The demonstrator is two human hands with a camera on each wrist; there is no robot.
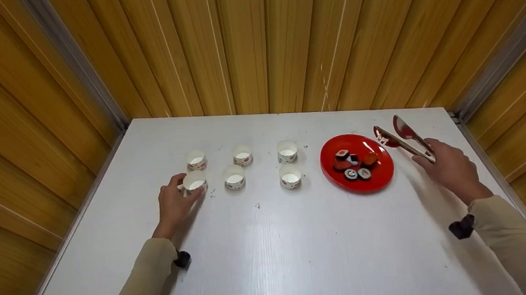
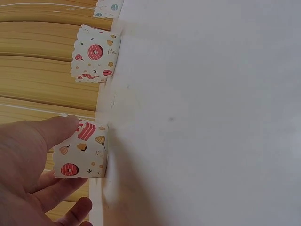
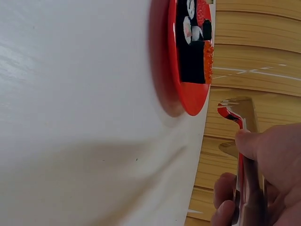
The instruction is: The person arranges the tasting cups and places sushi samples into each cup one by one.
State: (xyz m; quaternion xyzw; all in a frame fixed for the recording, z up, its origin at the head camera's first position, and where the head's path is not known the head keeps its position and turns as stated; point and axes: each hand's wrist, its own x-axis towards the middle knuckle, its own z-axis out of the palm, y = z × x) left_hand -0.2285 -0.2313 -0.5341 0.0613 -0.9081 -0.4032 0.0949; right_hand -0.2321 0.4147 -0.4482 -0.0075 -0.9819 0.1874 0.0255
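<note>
My left hand (image 1: 174, 205) grips a small white paper baking cup (image 1: 195, 180) at the front left of the cups, thumb on its near side and fingers around the other. In the left wrist view that cup's scalloped rim and red doughnut print show, its base close to the table. My right hand (image 1: 451, 164) holds metal serving tongs (image 1: 403, 128), their arms spread apart and nothing between the tips. The tips are beside the upper right rim of a red plate (image 1: 380, 176). Several sushi pieces (image 1: 364, 173) are grouped on the plate, some with black wrapping and one with orange topping (image 1: 370, 159).
Behind the held cup stands another baking cup (image 1: 197, 160). More cups stand to the right in front-and-back pairs, including a middle cup (image 1: 234, 178) and a cup (image 1: 290, 177) left of the plate. Wood-look panels (image 1: 246, 47) wall the white table (image 1: 270, 249) behind and at both sides.
</note>
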